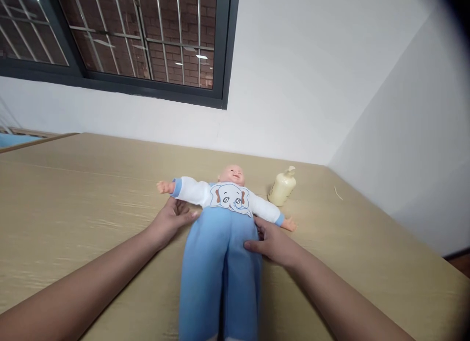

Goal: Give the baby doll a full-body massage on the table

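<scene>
A baby doll (234,174) lies on its back with its arms spread, dressed in a white top (193,190) with blue cuffs and blue trousers (209,262). A cartoon elephant patch (231,199) covers its chest. My left hand (172,221) rests beside the doll's waist, fingers loosely bent under its sleeve and thumb stretched toward the trousers' edge. On the other side, my right hand (273,240) holds the trousers near the hip: the thumb lies on the front, while the fingers are partly hidden behind the waist. The doll's feet are outside the view.
A cream pump bottle (282,188) stands on the wooden table (91,184), near the doll's head on the right. A thin pale strip (338,193) lies farther right. White walls (293,77) and a barred window (147,37) are behind the table.
</scene>
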Motion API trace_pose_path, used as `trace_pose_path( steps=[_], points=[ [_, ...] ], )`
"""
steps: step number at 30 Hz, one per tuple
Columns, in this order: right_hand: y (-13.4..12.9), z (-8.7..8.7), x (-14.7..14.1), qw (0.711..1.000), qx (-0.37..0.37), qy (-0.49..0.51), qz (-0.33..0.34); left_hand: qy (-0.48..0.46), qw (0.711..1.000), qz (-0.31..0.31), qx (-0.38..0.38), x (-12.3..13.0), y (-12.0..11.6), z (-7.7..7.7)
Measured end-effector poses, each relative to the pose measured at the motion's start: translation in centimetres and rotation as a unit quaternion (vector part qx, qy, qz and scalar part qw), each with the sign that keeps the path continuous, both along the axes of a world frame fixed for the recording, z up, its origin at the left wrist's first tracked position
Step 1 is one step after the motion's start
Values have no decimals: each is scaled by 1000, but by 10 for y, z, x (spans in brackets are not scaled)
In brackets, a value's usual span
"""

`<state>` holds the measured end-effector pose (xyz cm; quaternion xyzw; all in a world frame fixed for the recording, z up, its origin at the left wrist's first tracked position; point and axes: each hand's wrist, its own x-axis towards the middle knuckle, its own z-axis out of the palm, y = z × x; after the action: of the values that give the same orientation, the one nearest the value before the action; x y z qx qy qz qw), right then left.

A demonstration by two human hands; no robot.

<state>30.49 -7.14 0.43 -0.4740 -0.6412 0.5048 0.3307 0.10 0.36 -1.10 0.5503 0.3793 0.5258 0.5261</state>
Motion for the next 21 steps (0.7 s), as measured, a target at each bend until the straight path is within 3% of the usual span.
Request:
trace_pose_path(
  steps=[4,8,12,14,16,19,21],
  points=[
    [-1,-2,-3,994,64,-79,-36,-113,989,-47,-87,4,7,-4],
    [-4,0,-5,973,124,-195,-30,-164,979,43,-113,-2,16,-9],
    [-18,12,-8,895,261,-361,-29,-155,971,134,-119,-9,21,-8],
    [-32,20,-14,861,335,-382,14,-131,970,169,-116,-11,22,-9],
    [-48,26,-22,845,386,-352,110,-103,970,195,-97,-11,21,-10],
    [-64,26,-34,816,400,-359,212,-81,968,225,-75,-12,22,-13],
    [-67,20,-39,802,399,-373,241,-80,966,237,-73,-13,22,-15]
  ],
)
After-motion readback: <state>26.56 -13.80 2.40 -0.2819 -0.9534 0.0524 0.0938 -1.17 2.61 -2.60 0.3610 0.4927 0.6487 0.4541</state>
